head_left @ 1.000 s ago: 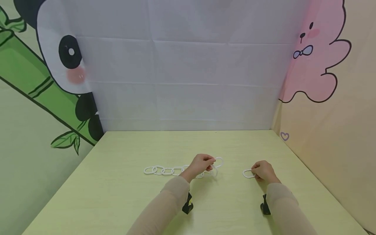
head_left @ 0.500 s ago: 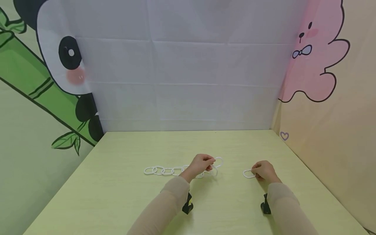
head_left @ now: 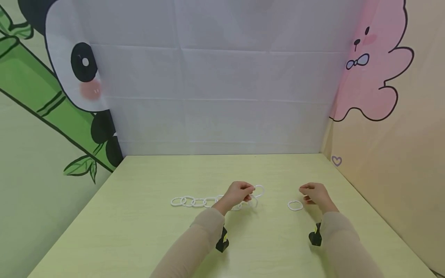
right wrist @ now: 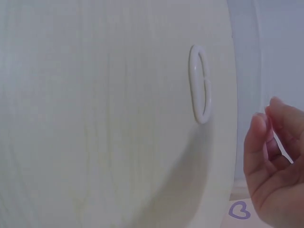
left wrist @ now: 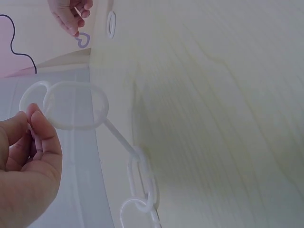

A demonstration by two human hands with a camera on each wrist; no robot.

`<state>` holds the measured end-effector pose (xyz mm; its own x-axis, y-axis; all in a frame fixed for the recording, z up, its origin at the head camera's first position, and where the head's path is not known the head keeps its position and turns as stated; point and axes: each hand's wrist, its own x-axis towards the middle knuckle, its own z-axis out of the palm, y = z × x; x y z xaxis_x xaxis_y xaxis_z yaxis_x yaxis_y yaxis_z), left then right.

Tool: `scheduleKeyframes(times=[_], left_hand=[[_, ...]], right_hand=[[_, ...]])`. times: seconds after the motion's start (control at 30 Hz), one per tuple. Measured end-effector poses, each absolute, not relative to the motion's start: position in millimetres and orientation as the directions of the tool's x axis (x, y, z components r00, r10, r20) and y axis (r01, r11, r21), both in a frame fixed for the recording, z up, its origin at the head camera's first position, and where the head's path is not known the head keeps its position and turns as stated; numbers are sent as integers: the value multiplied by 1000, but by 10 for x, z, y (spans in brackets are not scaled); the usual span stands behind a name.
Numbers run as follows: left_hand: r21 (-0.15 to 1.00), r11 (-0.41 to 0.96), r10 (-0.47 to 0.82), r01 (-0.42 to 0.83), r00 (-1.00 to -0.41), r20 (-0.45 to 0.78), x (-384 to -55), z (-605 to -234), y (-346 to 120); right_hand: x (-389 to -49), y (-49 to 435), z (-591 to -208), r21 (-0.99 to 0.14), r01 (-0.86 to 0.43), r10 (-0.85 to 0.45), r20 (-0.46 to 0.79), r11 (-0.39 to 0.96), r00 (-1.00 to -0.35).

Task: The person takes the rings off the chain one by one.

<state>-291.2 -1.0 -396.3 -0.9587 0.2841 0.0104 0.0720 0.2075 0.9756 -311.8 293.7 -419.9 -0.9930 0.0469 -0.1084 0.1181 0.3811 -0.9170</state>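
In the head view, a chain of white plastic links [head_left: 192,203] lies across the middle of the table, its right end lifted. My left hand [head_left: 238,194] pinches the end link [left wrist: 25,93] between thumb and fingertips. Below it, the neighbouring link [left wrist: 78,84] hangs in the air, and the chain slopes down to the table. A separate white link [right wrist: 195,88] lies flat on the table to the right. Just beyond and above this link is my right hand [head_left: 314,194], fingers loosely bent with thumb and index close together, holding nothing.
The pale yellow table [head_left: 139,239] ends at a whitish cloth backdrop [head_left: 222,116]. Printed side walls stand left and right, with a panda [head_left: 57,38] and a pink bear [head_left: 375,85]. A small black device [head_left: 222,240] sits at each wrist.
My right hand has let go of the loose link and risen away from it, leaving it on the table. The left hand stays almost still with the chain's end link.
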Motion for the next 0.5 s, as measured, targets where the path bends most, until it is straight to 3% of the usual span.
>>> scheduleKeyframes(times=[0.5], left_hand=[[976, 205, 288, 73, -957, 11, -2905, -3948, -30]], right_hand=[[-3146, 2845, -3869, -942, 26, 18, -22, 334, -1000]])
